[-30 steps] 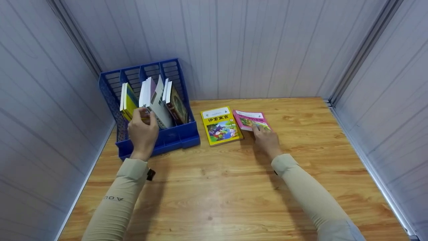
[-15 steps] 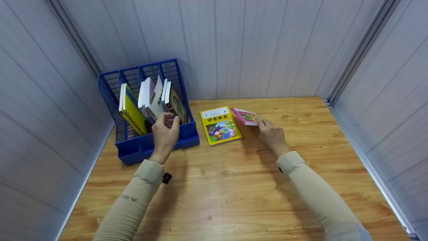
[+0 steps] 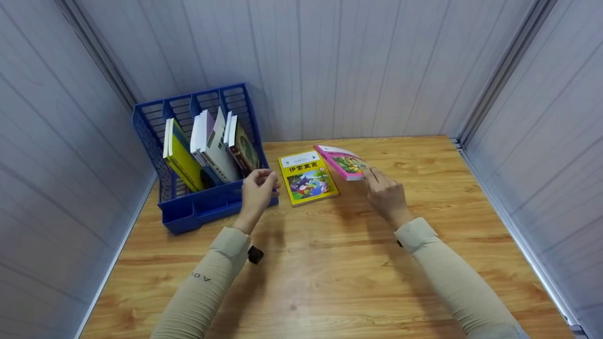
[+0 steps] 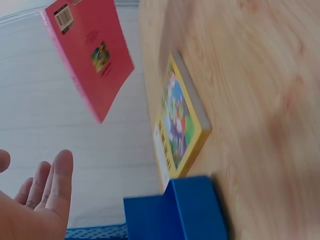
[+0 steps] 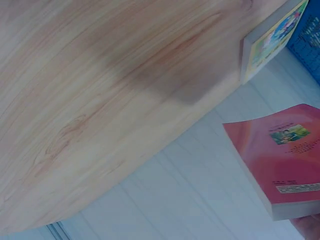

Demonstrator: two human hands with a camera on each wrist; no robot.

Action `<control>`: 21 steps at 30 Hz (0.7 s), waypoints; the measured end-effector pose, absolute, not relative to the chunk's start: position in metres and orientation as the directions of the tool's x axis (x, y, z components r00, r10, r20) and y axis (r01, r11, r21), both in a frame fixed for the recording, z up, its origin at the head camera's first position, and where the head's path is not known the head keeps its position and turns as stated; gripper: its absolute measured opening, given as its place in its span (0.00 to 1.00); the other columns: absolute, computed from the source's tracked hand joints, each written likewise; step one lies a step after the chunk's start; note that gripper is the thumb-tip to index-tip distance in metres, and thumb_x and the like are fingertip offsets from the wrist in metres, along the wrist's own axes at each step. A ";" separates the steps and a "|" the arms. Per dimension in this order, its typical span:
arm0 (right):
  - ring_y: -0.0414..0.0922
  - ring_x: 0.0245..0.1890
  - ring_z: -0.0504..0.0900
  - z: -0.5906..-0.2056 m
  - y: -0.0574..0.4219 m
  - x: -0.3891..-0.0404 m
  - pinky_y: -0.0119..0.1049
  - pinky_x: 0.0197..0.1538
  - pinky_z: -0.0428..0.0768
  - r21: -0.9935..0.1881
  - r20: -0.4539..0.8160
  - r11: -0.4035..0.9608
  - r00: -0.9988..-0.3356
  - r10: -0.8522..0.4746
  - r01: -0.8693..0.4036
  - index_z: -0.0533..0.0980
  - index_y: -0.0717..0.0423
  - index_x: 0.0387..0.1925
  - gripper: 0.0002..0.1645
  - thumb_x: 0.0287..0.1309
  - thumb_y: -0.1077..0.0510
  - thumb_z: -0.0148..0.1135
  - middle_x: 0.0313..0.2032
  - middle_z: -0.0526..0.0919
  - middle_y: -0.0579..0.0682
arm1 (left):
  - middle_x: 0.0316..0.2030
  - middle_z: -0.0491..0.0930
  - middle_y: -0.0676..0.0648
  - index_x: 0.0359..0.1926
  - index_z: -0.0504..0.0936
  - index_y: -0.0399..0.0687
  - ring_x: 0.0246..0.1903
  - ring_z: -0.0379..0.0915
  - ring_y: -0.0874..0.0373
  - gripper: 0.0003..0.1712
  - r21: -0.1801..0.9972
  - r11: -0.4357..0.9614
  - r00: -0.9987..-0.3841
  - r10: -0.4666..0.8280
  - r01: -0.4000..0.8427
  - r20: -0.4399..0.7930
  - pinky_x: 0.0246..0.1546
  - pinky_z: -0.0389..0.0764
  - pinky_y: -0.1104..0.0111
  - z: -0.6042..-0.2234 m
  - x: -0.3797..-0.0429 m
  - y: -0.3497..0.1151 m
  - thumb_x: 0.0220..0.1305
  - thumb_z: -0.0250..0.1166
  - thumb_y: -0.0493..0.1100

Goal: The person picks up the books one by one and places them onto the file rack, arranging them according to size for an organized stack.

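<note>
A pink paperback book (image 3: 346,162) is held up off the table by my right hand (image 3: 387,194), which pinches its near right corner. Its back cover (image 4: 95,55) faces the left wrist camera, and in the right wrist view the pink book (image 5: 280,160) has its barcode side showing. My left hand (image 3: 256,193) hovers by the front right of the blue book rack, fingers relaxed and holding nothing. In the left wrist view the left hand (image 4: 42,200) has its fingers apart from the book. A yellow picture-cover book (image 3: 308,181) lies flat on the table between the rack and the pink book.
The blue rack (image 3: 207,209) stands at the left with several books upright and leaning in its slots, among them a yellow book (image 3: 183,162), a white book (image 3: 219,155) and a dark brown book (image 3: 245,148). Grey panel walls (image 3: 301,70) border the wooden table (image 3: 330,273).
My right hand has lifted the pink book off the table and tilted it. My left hand has moved right, away from the books in the rack.
</note>
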State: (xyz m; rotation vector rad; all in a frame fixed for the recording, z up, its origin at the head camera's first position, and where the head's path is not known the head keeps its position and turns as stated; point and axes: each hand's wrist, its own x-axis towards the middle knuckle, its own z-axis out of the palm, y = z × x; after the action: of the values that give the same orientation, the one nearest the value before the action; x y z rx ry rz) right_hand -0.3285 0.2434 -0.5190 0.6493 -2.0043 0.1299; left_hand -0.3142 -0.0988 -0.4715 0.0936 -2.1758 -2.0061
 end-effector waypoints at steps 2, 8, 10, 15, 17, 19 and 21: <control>0.61 0.32 0.93 -0.517 0.243 -0.325 0.51 0.32 0.91 0.176 0.850 0.837 -0.350 -0.395 -0.518 0.84 0.68 0.52 0.15 0.64 0.68 0.73 0.41 0.92 0.67 | 0.45 0.88 0.36 0.59 0.82 0.32 0.37 0.89 0.54 0.17 0.998 0.050 -0.987 -0.150 0.041 0.049 0.38 0.92 0.63 -0.473 -0.314 -0.094 0.81 0.62 0.42; 0.59 0.32 0.93 -0.511 0.240 -0.316 0.51 0.32 0.91 0.178 0.879 0.806 -0.278 -0.388 -0.564 0.85 0.69 0.51 0.19 0.57 0.74 0.71 0.41 0.92 0.66 | 0.49 0.86 0.39 0.63 0.81 0.35 0.42 0.91 0.51 0.22 0.997 -0.048 -0.993 -0.101 -0.057 -0.061 0.47 0.93 0.54 -0.476 -0.314 -0.084 0.83 0.61 0.49; 0.59 0.32 0.93 -0.510 0.238 -0.313 0.51 0.33 0.92 0.175 0.887 0.797 -0.258 -0.383 -0.579 0.86 0.68 0.51 0.18 0.57 0.75 0.71 0.41 0.92 0.66 | 0.49 0.86 0.39 0.63 0.81 0.35 0.42 0.91 0.52 0.23 0.993 -0.084 -0.992 -0.086 -0.085 -0.092 0.45 0.93 0.57 -0.476 -0.315 -0.082 0.83 0.61 0.50; 0.60 0.33 0.93 -0.506 0.234 -0.305 0.51 0.33 0.92 0.174 0.896 0.764 -0.223 -0.385 -0.622 0.86 0.68 0.50 0.13 0.66 0.73 0.67 0.41 0.92 0.67 | 0.53 0.86 0.38 0.66 0.79 0.36 0.41 0.91 0.55 0.25 0.974 -0.169 -0.987 -0.039 -0.149 -0.158 0.42 0.93 0.62 -0.475 -0.316 -0.079 0.84 0.60 0.52; 0.60 0.33 0.93 -0.505 0.233 -0.302 0.51 0.32 0.91 0.180 0.896 0.750 -0.208 -0.392 -0.636 0.86 0.68 0.51 0.11 0.71 0.71 0.64 0.41 0.92 0.67 | 0.58 0.85 0.36 0.68 0.77 0.36 0.43 0.91 0.54 0.26 0.968 -0.185 -0.985 -0.012 -0.168 -0.173 0.46 0.93 0.61 -0.474 -0.316 -0.078 0.84 0.59 0.53; 0.59 0.32 0.93 -0.504 0.231 -0.298 0.49 0.29 0.90 0.188 0.896 0.738 -0.194 -0.398 -0.648 0.86 0.68 0.51 0.12 0.75 0.68 0.61 0.42 0.92 0.67 | 0.62 0.84 0.34 0.70 0.75 0.35 0.46 0.91 0.52 0.29 0.963 -0.201 -0.983 0.024 -0.182 -0.181 0.52 0.92 0.56 -0.474 -0.316 -0.078 0.85 0.58 0.54; 0.59 0.33 0.93 -0.503 0.230 -0.295 0.48 0.26 0.89 0.198 0.896 0.729 -0.180 -0.406 -0.655 0.86 0.68 0.52 0.13 0.78 0.66 0.58 0.42 0.92 0.67 | 0.66 0.82 0.32 0.72 0.73 0.35 0.48 0.90 0.51 0.31 0.957 -0.216 -0.981 0.061 -0.193 -0.184 0.57 0.89 0.52 -0.473 -0.316 -0.078 0.85 0.57 0.56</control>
State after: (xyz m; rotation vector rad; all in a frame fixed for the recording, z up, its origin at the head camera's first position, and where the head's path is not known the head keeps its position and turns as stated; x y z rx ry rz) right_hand -0.2951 0.2302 -0.5028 0.8312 -1.8080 0.2766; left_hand -0.3162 -0.0780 -0.4725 0.1767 -2.0579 -2.5802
